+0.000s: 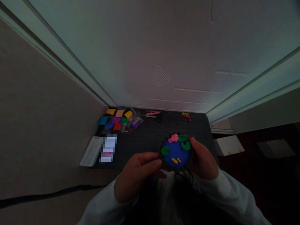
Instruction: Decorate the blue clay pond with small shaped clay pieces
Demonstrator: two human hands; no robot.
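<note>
Your left hand [138, 175] and right hand [204, 160] hold the disc [175, 150] at opposite edges; it's round, face tilted toward you, pink flower [174, 138] farthest; blue, dark-rimmed, green-leaved.

There are two hands, one left hand [138, 175] and one right hand [203, 159], with two white sleeves [100, 203]. Between the hands is one round disc [177, 151]. On it I count three green leaves [165, 151], two pink flowers [174, 137], one larger and one smaller, and two yellow pieces [174, 160].

On the one dark table [150, 134] there are at least nine coloured packets [116, 120]; the overlapping clear bags cannot be counted surely. There is one pair of scissors [154, 117], at least two pink sticks [153, 113], one yellow-and-red cluster [186, 115], one small purple bit [190, 120], one white slab [90, 153] and one pixelated bright rectangle [109, 148]. One raised heart [161, 75] and one black cord [58, 191] also show.
</note>
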